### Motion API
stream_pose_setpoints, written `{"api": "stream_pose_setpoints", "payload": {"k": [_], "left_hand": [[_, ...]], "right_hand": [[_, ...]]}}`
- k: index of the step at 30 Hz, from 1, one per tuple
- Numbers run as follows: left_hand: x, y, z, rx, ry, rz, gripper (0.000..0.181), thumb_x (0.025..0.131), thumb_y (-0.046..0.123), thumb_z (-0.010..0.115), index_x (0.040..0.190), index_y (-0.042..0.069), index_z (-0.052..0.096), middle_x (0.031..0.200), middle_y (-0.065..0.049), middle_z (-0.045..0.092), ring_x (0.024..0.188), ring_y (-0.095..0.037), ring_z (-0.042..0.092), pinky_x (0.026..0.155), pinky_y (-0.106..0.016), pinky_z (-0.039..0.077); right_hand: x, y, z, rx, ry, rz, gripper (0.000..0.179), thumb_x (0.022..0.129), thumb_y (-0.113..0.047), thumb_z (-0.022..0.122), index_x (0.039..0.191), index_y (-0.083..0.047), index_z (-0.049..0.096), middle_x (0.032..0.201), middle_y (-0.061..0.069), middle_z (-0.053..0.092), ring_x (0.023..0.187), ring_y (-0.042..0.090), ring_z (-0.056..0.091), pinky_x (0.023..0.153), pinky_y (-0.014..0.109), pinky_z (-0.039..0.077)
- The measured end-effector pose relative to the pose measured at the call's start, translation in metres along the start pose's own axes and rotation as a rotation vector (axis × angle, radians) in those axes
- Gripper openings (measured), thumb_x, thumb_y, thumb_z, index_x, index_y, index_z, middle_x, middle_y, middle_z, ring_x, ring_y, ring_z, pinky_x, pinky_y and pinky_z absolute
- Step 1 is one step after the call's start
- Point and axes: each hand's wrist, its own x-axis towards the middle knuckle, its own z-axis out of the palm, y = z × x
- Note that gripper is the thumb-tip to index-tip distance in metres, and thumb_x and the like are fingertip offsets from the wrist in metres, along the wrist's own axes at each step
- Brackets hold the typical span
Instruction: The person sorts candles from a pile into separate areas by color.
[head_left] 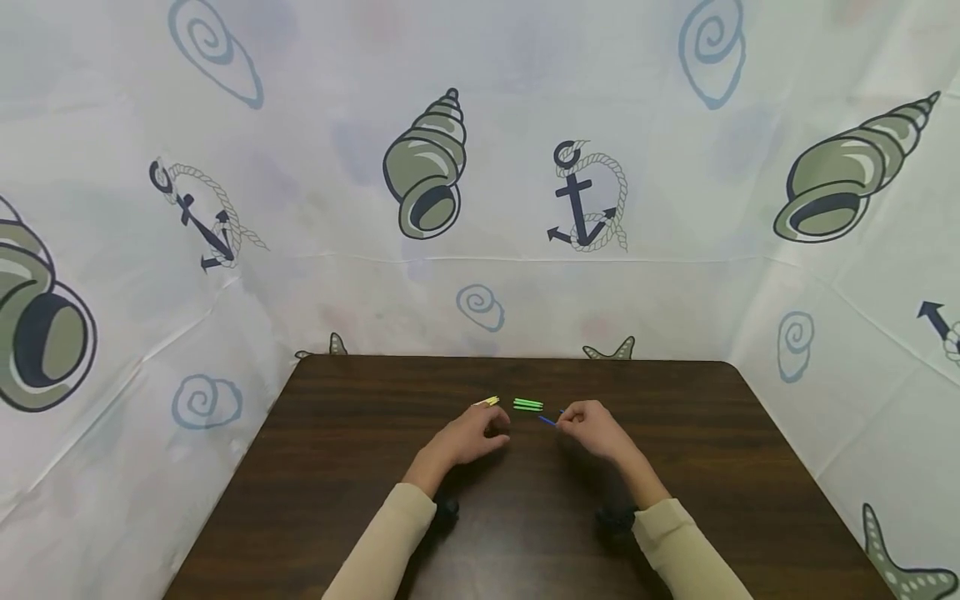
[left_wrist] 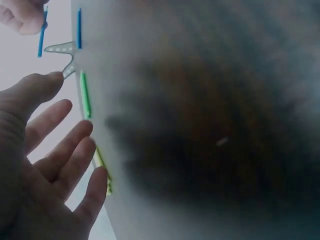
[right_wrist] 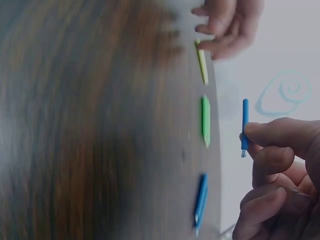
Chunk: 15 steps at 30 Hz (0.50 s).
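Observation:
In the right wrist view, my right hand [right_wrist: 285,170] pinches a thin blue stick [right_wrist: 245,117] with a pale tip between thumb and index finger, raised above the table. More blue [right_wrist: 200,202] lies on the tabletop below that hand; whether it is one stick or more I cannot tell. Several green sticks [head_left: 528,405] lie side by side in the middle. Yellow sticks [head_left: 491,401] lie beyond my left hand [head_left: 468,435], partly hidden by it in the head view. That hand hovers over the table, fingers apart and loosely bent, holding nothing.
The dark wood-grain table [head_left: 315,500] reaches back to a pale cloth backdrop [head_left: 510,200] printed with shells, anchors and starfish. Black bands sit near both wrists, under cream sleeves [head_left: 386,542]. The sticks lie towards the table's far edge.

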Motion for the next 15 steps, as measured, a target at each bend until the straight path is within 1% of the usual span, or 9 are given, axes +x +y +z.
{"api": "stream_pose_setpoints", "payload": {"k": [2, 4, 7, 11, 13, 15], "left_hand": [[-0.006, 0.000, 0.002, 0.024, -0.019, -0.004, 0.035, 0.104, 0.034, 0.073, 0.132, 0.014, 0.069, 0.141, -0.013, 0.061, 0.136, -0.033, 0.055, 0.112, -0.055, 0.049], [-0.012, -0.001, 0.005, 0.057, -0.029, -0.020, 0.040, 0.103, 0.038, 0.074, 0.137, 0.017, 0.068, 0.149, -0.014, 0.055, 0.144, -0.037, 0.048, 0.115, -0.059, 0.045], [-0.020, -0.002, 0.007, 0.102, -0.059, -0.042, 0.048, 0.102, 0.042, 0.075, 0.144, 0.021, 0.064, 0.156, -0.013, 0.049, 0.147, -0.039, 0.043, 0.117, -0.063, 0.040], [-0.029, 0.001, 0.007, 0.184, -0.098, -0.035, 0.057, 0.101, 0.043, 0.076, 0.152, 0.022, 0.058, 0.160, -0.013, 0.045, 0.146, -0.040, 0.042, 0.117, -0.064, 0.038], [-0.032, 0.004, 0.008, 0.218, -0.116, -0.028, 0.061, 0.101, 0.045, 0.075, 0.155, 0.022, 0.055, 0.163, -0.013, 0.043, 0.149, -0.041, 0.041, 0.118, -0.065, 0.037], [-0.034, 0.007, 0.008, 0.232, -0.134, -0.027, 0.064, 0.102, 0.046, 0.074, 0.157, 0.023, 0.053, 0.166, -0.012, 0.040, 0.151, -0.040, 0.039, 0.120, -0.065, 0.035]], "right_hand": [[-0.001, 0.005, -0.004, -0.001, 0.024, 0.013, 0.019, 0.104, -0.016, 0.068, 0.105, -0.001, 0.079, 0.097, 0.011, 0.075, 0.081, 0.016, 0.060, 0.071, 0.033, 0.049], [-0.002, 0.009, -0.008, 0.000, 0.051, 0.029, 0.019, 0.104, -0.016, 0.068, 0.106, 0.000, 0.078, 0.097, 0.012, 0.075, 0.081, 0.017, 0.060, 0.071, 0.033, 0.049], [-0.004, 0.016, -0.014, -0.012, 0.081, 0.044, 0.021, 0.104, -0.016, 0.067, 0.107, 0.002, 0.078, 0.097, 0.016, 0.075, 0.081, 0.020, 0.061, 0.071, 0.035, 0.050], [-0.006, 0.026, -0.021, -0.034, 0.112, 0.067, 0.024, 0.106, -0.017, 0.066, 0.110, 0.003, 0.078, 0.103, 0.017, 0.077, 0.087, 0.023, 0.067, 0.075, 0.039, 0.054], [-0.006, 0.032, -0.023, -0.037, 0.118, 0.084, 0.024, 0.106, -0.017, 0.065, 0.111, 0.003, 0.078, 0.106, 0.017, 0.077, 0.089, 0.024, 0.068, 0.076, 0.040, 0.055], [-0.006, 0.038, -0.023, -0.034, 0.120, 0.098, 0.025, 0.106, -0.017, 0.064, 0.111, 0.003, 0.078, 0.109, 0.019, 0.077, 0.089, 0.024, 0.067, 0.076, 0.040, 0.054]]}}
